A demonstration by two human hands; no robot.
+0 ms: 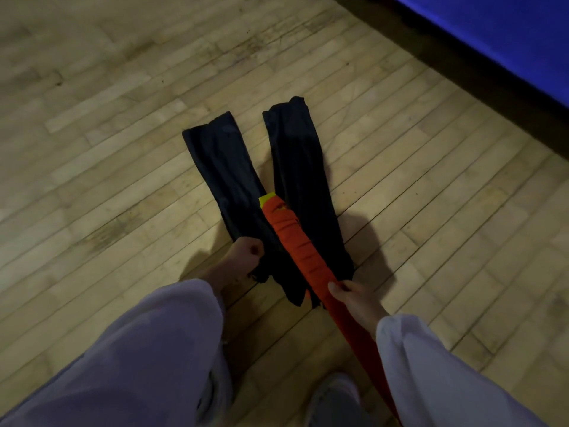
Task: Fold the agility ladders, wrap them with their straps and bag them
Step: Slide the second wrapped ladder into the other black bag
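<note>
- Wooden floor [107, 124]: pale planks run across nearly the whole view, worn and dimly lit.
- Blue padded surface [498, 35]: fills the upper right corner, with a dark band along its lower edge where it meets the planks.
- Your sleeves [138, 349]: light, loose fabric on both arms, entering from the bottom edge.
- Two black bags: the left bag [221, 171] and the right bag [298, 167] lie flat on the planks, close together at your end and spreading apart away from you (a narrow V).
- Wrapped ladder bundle [295, 238]: a long roll bound in orange-red strap, with a yellow end showing at its far tip. It lies at a slant over the bags' near ends, its far tip sitting in the gap between them. Whether any part is already inside a bag cannot be told.
- Your right hand [354, 298]: fingers curled around the near part of the bundle, holding it.
- Your left hand [246, 255]: closed in a fist, gripping the black fabric at the near end of the left bag.
- Grey shoe [335, 399]: partly in view at the bottom edge, between your arms.
</note>
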